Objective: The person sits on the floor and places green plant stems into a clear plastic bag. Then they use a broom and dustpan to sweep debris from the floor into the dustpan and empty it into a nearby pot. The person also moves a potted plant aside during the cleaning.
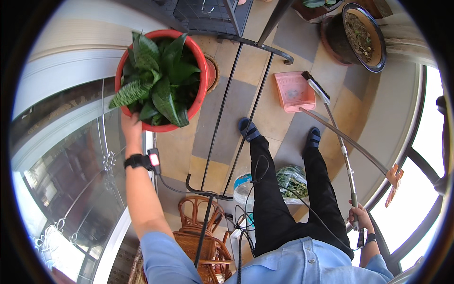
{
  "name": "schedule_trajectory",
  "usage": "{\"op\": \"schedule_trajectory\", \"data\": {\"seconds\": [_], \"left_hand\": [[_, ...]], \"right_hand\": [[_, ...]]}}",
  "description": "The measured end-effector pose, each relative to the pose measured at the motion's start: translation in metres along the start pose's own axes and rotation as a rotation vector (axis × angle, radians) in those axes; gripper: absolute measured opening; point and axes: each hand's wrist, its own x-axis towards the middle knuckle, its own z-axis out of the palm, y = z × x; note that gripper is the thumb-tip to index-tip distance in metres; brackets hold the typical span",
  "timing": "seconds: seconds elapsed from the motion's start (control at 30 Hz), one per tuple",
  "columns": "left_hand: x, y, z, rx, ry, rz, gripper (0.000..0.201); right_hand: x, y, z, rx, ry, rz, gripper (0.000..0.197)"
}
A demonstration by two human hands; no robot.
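One hand at a potted plant, the other on a broom handle.

Head view: the left hand (131, 124) reaches up at far left to the rim of the red pot (201, 80) holding a striped green plant (158, 80); whether its fingers are closed there I cannot tell. At near right, the right hand (360, 218) has its fingers wrapped around the broom (347, 165), whose head lies beside the pink dustpan (294, 91) on the tiled floor (265, 118).

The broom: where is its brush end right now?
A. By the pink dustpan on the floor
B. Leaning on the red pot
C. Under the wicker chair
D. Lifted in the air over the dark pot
A: the broom runs from the right hand down to its brush, which sits at the pink dustpan.
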Motion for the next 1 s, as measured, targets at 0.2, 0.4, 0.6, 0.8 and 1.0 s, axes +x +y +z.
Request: {"op": "schedule_trajectory", "data": {"seconds": [0.2, 0.4, 0.6, 0.8, 1.0], "left_hand": [[-0.082, 0.012, 0.017, -0.227, 0.154, -0.358, 0.025], [-0.117, 0.001, 0.012, -0.363, 0.291, -0.786, 0.012], [-0.122, -0.014, -0.009, -0.473, 0.406, -0.960, 0.016], [-0.128, -0.025, -0.029, -0.334, 0.365, -0.927, 0.013], [-0.126, -0.040, -0.057, -0.079, 0.203, -0.804, 0.011]], "right_hand": [[0.008, 0.005, -0.008, 0.023, -0.070, 0.006, 0.044], [0.010, 0.004, -0.017, 0.006, -0.086, 0.005, 0.043], [0.007, 0.001, -0.012, 0.052, -0.092, 0.038, 0.043], [0.002, -0.002, -0.001, 0.032, -0.066, 0.024, 0.044], [0.002, -0.002, 0.005, 0.028, -0.027, 0.061, 0.042]]}}
